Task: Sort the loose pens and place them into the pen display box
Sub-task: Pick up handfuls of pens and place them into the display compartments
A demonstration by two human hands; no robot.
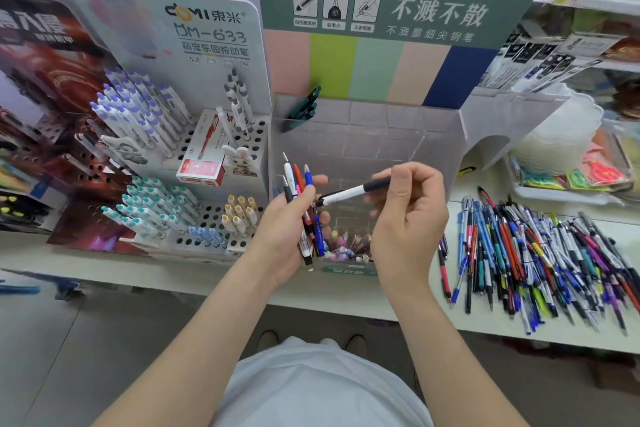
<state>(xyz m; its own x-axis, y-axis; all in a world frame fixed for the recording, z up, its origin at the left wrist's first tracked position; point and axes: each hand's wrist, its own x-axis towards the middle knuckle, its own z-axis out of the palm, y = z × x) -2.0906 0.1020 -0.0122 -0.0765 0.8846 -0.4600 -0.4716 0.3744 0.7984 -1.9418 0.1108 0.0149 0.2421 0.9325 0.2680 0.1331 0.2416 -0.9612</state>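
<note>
Off to the left of the left hand I'm seeing a perforated pen rack (pixel 211 210) packed with white-and-teal and white-and-purple pens, with a red pen carton (pixel 202 163) lying on it. That side is crowded, so there's little room to swing out that way.

Now the left hand (pixel 282 232): its fingers are wrapping round a small bundle of pens (pixel 298 185), red, blue, white and black, tips pointing up and away. Between the two hands a black-and-white pen (pixel 343 195) is lying nearly level, one end touching the bundle. The right hand (pixel 412 218) is pinching its black end between thumb and fingertips.

Both hands are hovering right over the pen display box (pixel 381 135), the clear one with divided compartments. Beyond the hands a few dark green pens (pixel 303 109) are leaning in the back-left corner. Just under the hands some pastel pens (pixel 346 244) are standing in a front compartment. Most compartments I can see are looking bare, so I'm judging this early going.

To the right of the right hand, the loose pens (pixel 540 253) are sprawling in a big heap on the counter (pixel 398 302), near its front edge. That's the bulk of the work left.

For moving, the box's clear walls are hard to read, so I'm watching those rims. There's open counter between the right hand and the heap.
</note>
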